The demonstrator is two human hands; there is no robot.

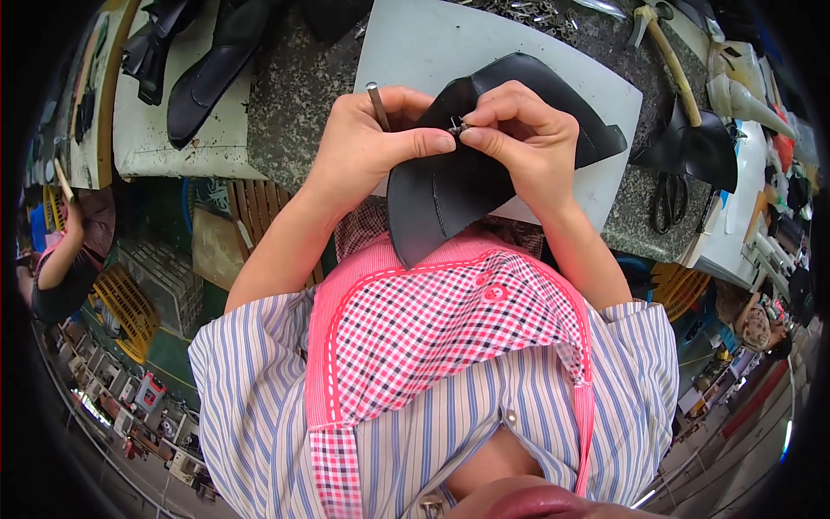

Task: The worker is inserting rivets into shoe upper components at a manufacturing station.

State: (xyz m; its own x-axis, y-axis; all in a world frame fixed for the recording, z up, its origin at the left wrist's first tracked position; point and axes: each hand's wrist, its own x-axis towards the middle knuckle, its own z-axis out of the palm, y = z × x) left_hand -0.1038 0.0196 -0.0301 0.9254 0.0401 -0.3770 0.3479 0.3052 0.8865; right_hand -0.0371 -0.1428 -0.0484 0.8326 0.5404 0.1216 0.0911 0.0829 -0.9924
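A black leather piece (445, 195), with a line of stitching and a corner reaching out to the right, is held up between my hands over a pale board. My left hand (367, 143) is closed on its left edge, thumb on top, and a short metal rod (378, 105) with a flat round head stands up out of the same grip. My right hand (532, 143) pinches a small metal fitting (457, 126) with thin prongs against the leather. The left thumb tip touches the fitting too. Fingers behind the leather are hidden.
The pale board (402, 43) lies on a speckled stone bench (298, 112). Loose metal fittings (527, 12) are heaped at the back. A hammer (670, 60) rests on more black leather at right, near black-handled scissors (669, 203). Other leather pieces (212, 82) lie at left. Another person's arm (65, 246) shows far left.
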